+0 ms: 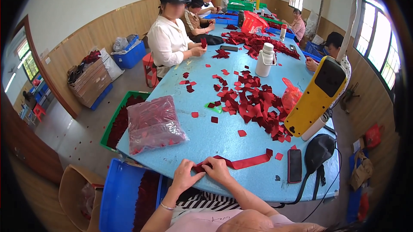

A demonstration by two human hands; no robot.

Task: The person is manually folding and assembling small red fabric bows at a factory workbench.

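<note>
A long dark-red ribbon [251,162] lies along the near edge of the blue table [195,137], its far end bent up to the right. My left hand [186,175] pinches its left end between thumb and fingers. Close beside it, my right hand [217,171] grips the same end, the two thumbs almost meeting. The part of the ribbon between my fingers is mostly hidden. Beyond my hands spreads a loose heap of red fabric pieces [254,103], with single squares scattered around it.
Left of my hands sits a clear bag of red pieces [155,122]. Rightward lie a phone [294,166], a black pouch [319,152] and a yellow device on a pole [316,96]. A white flask [265,62] stands farther off. Blue bin [112,206] below left. Several co-workers line the table.
</note>
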